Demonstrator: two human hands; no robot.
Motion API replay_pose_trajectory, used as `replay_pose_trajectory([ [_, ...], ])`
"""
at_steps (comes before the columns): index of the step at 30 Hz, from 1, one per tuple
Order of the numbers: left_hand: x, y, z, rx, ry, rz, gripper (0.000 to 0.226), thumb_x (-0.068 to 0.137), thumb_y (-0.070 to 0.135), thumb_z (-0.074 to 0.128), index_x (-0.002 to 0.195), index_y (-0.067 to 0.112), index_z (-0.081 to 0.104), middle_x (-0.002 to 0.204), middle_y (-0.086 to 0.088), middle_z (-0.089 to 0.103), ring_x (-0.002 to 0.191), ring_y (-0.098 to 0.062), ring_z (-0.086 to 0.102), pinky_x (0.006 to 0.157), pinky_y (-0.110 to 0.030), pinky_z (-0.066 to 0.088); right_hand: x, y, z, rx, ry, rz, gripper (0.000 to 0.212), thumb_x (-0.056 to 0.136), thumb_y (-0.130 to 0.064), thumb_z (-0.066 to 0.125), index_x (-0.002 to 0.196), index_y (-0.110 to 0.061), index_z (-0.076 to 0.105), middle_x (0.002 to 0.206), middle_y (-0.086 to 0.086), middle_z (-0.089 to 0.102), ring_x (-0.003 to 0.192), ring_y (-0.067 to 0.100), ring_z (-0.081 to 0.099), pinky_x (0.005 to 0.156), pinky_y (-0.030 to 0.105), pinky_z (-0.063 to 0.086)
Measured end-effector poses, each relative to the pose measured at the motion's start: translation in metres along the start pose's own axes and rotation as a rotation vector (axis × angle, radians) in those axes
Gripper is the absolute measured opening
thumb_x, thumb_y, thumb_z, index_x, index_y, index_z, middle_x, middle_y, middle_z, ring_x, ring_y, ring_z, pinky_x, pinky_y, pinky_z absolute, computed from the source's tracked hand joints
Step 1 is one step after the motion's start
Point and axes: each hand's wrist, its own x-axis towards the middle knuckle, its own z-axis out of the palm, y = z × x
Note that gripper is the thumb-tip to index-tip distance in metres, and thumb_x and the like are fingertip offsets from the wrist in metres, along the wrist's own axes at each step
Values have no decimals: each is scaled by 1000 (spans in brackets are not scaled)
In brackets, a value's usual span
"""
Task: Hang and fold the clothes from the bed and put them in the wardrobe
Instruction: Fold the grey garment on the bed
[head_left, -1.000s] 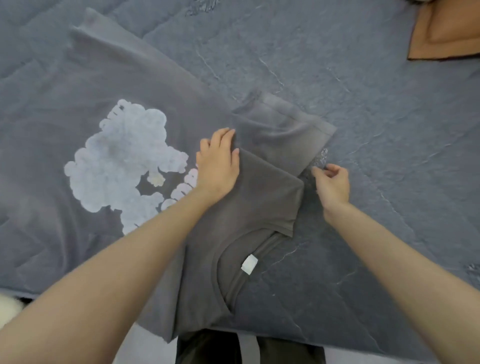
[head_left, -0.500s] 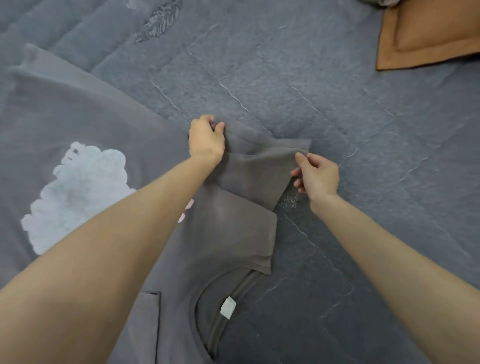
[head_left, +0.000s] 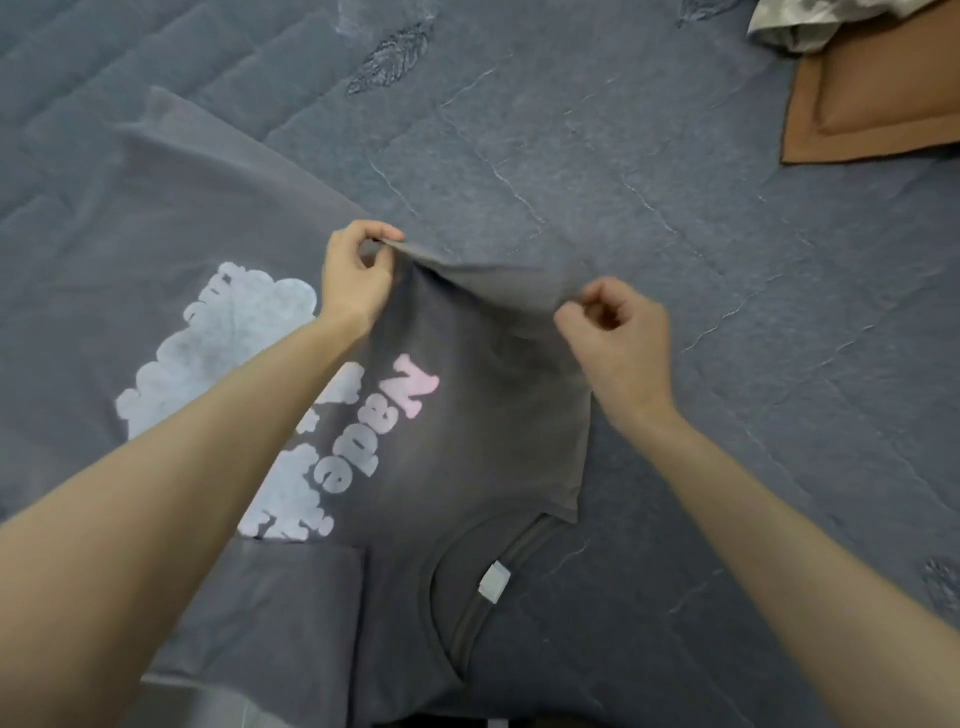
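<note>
We see a grey-blue quilted bedspread in soft, even light; a brown pillow lies on it, a stitched feather motif well left of the pillow.

T-shirt on bed | pillow far right | crumpled cloth on pillow

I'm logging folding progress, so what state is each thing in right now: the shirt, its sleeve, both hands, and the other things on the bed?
T-shirt: spread on the bedspread, print up, not yet folded small.
Sleeve: lifted, stretched between both hands.
Left hand: pinches one end of the sleeve's edge.
Right hand: pinches the other end.
Brown pillow: lying flat, untouched.
Patterned cloth: crumpled, by the pillow.
</note>
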Motion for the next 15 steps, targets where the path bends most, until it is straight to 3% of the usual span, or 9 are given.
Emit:
replay_pose_trajectory([
  [3, -18, -33, -32, 160, -40, 50, 27, 92, -4, 47, 91, 16, 67, 118, -13, 60, 99, -27, 62, 88, -36, 53, -52, 7, 20, -217, -148, -100, 19, 67, -32, 63, 56, -22, 51, 49, -12, 41, 59, 6, 41, 59, 21, 32],
  [5, -32, -52, -47, 194, -43, 17, 33, 91, -8, 43, 94, 14, 67, 113, -12, 66, 86, -24, 63, 80, -29, 53, -79, 20, 33, -432, -417, -122, 19, 71, -38, 70, 60, -27, 59, 51, -14, 42, 65, 5, 42, 69, 25, 33],
  [7, -47, -71, -57, 160, -33, -101, 41, 88, -11, 36, 102, 12, 67, 116, -11, 65, 92, -23, 62, 86, -30, 52, -100, 33, 42, -737, -691, -205, 22, 75, -52, 69, 70, -30, 69, 58, -16, 43, 77, 7, 43, 77, 29, 30],
  [8, -56, -79, -60, 178, -26, -125, 43, 87, -10, 35, 107, 10, 67, 119, -11, 63, 100, -26, 61, 91, -32, 49, -108, 38, 46, -832, -748, -242, 26, 76, -57, 67, 74, -32, 71, 63, -16, 43, 83, 9, 44, 77, 29, 26],
  [11, -92, -97, -63, 299, -60, 19, 42, 86, -7, 42, 115, 12, 65, 128, -11, 53, 119, -23, 49, 104, -26, 37, -123, 46, 52, -826, -622, -222, 19, 83, -50, 65, 85, -32, 70, 83, -14, 48, 98, 14, 45, 79, 30, 30],
  [13, -120, -104, -60, 308, -115, 139, 45, 84, -8, 45, 122, 12, 61, 133, -9, 47, 125, -21, 43, 105, -24, 33, -125, 50, 52, -791, -461, -212, 18, 88, -34, 64, 103, -26, 68, 109, -4, 55, 111, 19, 41, 91, 36, 38],
  [15, -144, -110, -57, 304, -155, 199, 53, 84, -8, 45, 132, 13, 54, 142, -7, 41, 132, -21, 35, 110, -25, 27, -118, 52, 49, -841, -365, -252, 30, 90, -25, 61, 120, -22, 63, 135, 4, 48, 127, 25, 34, 103, 40, 35],
])
